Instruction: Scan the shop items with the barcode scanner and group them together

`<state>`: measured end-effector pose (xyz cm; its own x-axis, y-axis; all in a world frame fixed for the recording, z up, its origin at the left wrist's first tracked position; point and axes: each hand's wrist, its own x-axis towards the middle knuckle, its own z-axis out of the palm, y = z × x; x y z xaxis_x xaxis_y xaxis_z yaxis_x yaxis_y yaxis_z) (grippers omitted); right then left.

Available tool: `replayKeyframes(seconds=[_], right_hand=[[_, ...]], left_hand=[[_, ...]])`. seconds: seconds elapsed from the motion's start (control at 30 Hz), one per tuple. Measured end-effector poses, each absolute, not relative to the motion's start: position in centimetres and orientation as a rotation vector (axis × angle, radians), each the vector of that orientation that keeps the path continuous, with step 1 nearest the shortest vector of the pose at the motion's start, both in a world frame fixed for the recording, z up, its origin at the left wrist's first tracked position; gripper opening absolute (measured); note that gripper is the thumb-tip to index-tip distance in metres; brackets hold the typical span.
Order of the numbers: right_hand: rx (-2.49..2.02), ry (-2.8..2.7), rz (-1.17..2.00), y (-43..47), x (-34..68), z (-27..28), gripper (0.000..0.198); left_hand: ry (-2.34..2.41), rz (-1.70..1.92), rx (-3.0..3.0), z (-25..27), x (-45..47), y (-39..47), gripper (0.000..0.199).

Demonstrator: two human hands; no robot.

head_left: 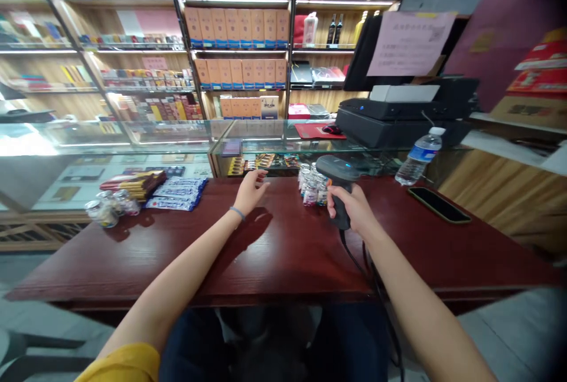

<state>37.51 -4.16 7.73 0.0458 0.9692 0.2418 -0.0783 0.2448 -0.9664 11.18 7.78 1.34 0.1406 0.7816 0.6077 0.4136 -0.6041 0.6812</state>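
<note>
My right hand (353, 208) is wrapped round the handle of a black barcode scanner (339, 167), held above the dark red table (274, 264). The scanner's cable hangs down past the table's front edge. Just behind the scanner stands a cluster of small clear jars (310, 193), partly hidden by it. Over the middle of the table, my left hand (251, 191) is empty, its fingers apart and slightly curled. Blue-and-white packets (176, 194) lie to its left. Beside them are a stack of red-and-gold packets (133, 186) and several more small jars (103, 213).
A water bottle (420, 157) stands at the right rear of the table, with a phone (438, 205) lying in front of it. Behind the table runs a glass display counter (261, 129). It carries a mouse (331, 129) and a black cash register (376, 122). Stocked shelves (237, 54) line the wall.
</note>
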Motion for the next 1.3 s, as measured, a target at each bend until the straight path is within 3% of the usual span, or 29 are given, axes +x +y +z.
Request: replayKeyframes(seconds=[0.5,0.73,1.07,1.3], right_hand=[[-0.99,-1.429,1.221,-2.3,28.9,7.5,0.028],[-1.012,-1.467,1.241,-2.5,26.6,7.2,0.03],[-1.051,-1.476,1.242,-2.8,27.9,5.8,0.029],[-1.047,-1.476,1.236,-2.9,28.2,5.7,0.027]], left_hand=[[1.791,1.612,2.054,3.5,-9.0,3.7,0.024],[2.234,1.808,1.76,2.6,-16.9,1.7,0.033],[2.45,1.59,1.71,1.2,-19.8,1.4,0.054],[2.497,1.543,1.645,0.9,-19.6,1.8,0.043]])
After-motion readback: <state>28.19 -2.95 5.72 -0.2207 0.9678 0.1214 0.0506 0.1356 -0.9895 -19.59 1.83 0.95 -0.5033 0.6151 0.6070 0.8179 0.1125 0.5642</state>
